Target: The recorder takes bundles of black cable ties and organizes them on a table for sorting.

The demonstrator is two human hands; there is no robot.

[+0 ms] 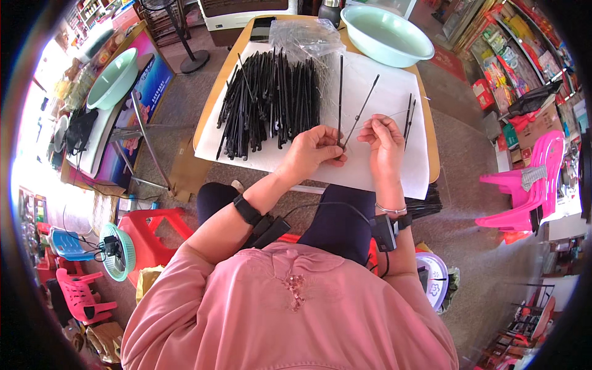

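Note:
Between the thumb and fingers of my left hand (317,148) is the lower end of a thin black rod (341,92), which points away from me. Another slender black rod (366,105), with a small joint partway along, slants up to the right from the same fingertips. My right hand (385,145) is just to the right, its thumb and fingers pinched together. A fine pale strand seems to run from these fingertips; whether it is thread or wire I cannot tell. A thick pile of similar black rods (265,105) lies left of my hands. A few short black rods (409,120) lie to the right.
White sheeting (385,86) covers much of the wooden table (433,154). Clear plastic (308,37) and a pale green basin (387,37) are at the far side. A red stool (154,237) stands at left, stacked pink chairs (530,185) at right.

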